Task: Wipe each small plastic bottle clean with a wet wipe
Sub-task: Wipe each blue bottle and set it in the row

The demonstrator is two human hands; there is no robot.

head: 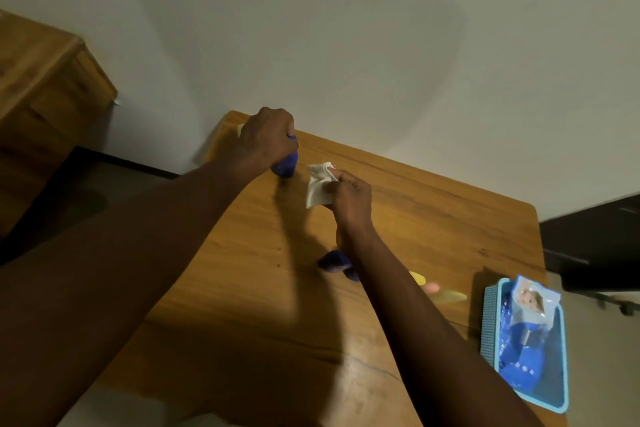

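- At far left I note a wooden cabinet [45, 87], cut off by the frame edge.
- My view shows the left hand [266, 140] from the back. Its fingers curl round a blue bottle [286, 163] and are mostly hidden.
- Only the bottle's lower end shows, over the far part of the table [242, 253]. Whether it touches the wood, I cannot tell.
- The wet wipe [320, 185] hangs crumpled just beside that bottle, apart from it.
- The right hand [351, 198] pinches the wipe between thumb and fingertips.
- More blue bottles [334, 260] lie on the table, partly hidden under the right forearm. I cannot confirm the count.
- Yellow and pink shapes [417, 278] are too blurred to identify.
- A blue basket [490, 322] at the table's right edge holds a wipes pack [530, 319].
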